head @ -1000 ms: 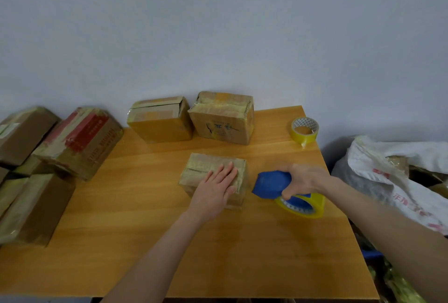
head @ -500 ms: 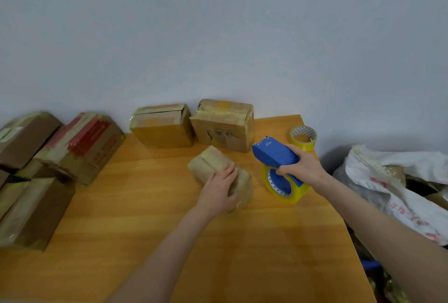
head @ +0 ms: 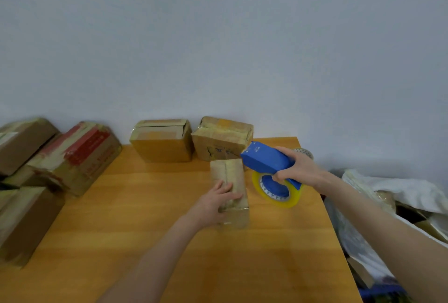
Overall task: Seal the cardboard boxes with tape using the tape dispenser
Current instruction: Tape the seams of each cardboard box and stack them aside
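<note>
A small cardboard box (head: 229,174) lies lengthwise on the wooden table (head: 145,218), its top seam running away from me. My left hand (head: 215,202) grips its near end, fingers curled over the top. My right hand (head: 297,169) grips the blue tape dispenser (head: 265,157), which carries a yellow tape roll (head: 276,190). The dispenser's nose hovers by the box's far right corner; whether it touches the box I cannot tell.
Two larger boxes (head: 163,141) (head: 221,138) stand against the wall behind. A pile of boxes (head: 72,155) crowds the left side. A spare tape roll (head: 304,152) peeks out behind my right hand. White bags (head: 400,191) lie off the table's right edge.
My left hand turned the small box from crosswise to lengthwise. My right hand lifted the dispenser from beside the box up to its far end.
</note>
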Available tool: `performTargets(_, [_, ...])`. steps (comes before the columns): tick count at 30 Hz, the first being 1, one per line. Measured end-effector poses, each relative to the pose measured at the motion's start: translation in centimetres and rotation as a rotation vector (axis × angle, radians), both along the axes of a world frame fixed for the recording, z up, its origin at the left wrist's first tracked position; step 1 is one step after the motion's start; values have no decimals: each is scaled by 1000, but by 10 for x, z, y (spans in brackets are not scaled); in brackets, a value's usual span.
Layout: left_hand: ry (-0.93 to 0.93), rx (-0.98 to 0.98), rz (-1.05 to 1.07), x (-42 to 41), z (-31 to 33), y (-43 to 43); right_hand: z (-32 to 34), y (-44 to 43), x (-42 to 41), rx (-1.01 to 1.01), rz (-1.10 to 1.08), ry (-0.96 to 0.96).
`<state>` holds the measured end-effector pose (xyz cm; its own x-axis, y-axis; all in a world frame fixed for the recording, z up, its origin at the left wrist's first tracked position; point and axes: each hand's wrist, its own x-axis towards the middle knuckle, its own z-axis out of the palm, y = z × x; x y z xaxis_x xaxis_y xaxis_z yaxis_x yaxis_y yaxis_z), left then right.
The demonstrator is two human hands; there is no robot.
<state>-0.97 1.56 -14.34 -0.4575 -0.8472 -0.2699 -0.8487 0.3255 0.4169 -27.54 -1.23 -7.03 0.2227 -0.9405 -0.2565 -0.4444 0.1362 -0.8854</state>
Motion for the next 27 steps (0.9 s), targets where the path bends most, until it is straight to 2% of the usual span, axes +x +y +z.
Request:
performTargets(4, [-28, -12, -39, 3, 1, -1, 10, 2, 0, 16, -6, -54])
performTargets(6, [-4, -48, 9, 5, 5, -1, 17, 4, -2, 24, 7, -102])
performTargets(9, [322, -188, 411, 1, 22, -5, 28, 2, -5, 30, 31, -151])
performTargets(10, [458, -148, 570, -1, 30, -7, 31, 2, -5, 34, 49, -166])
performTargets(12, [737, 169, 770, -8, 43, -8, 35, 2, -3, 39, 90, -172])
performTargets(14, [916, 511, 814, -16, 52, -4, 38, 3, 0, 34, 142, -164])
performTargets(16, [1008, 677, 814, -19, 58, 0, 40, 3, 3, 29, 195, -140])
performTargets(22, [1148, 826, 866, -13, 58, 1, 42, 4, 10, 44, 287, -90])
performTargets(27, [1260, 817, 885, -14, 57, 4, 37, 3, 8, 63, 320, -43])
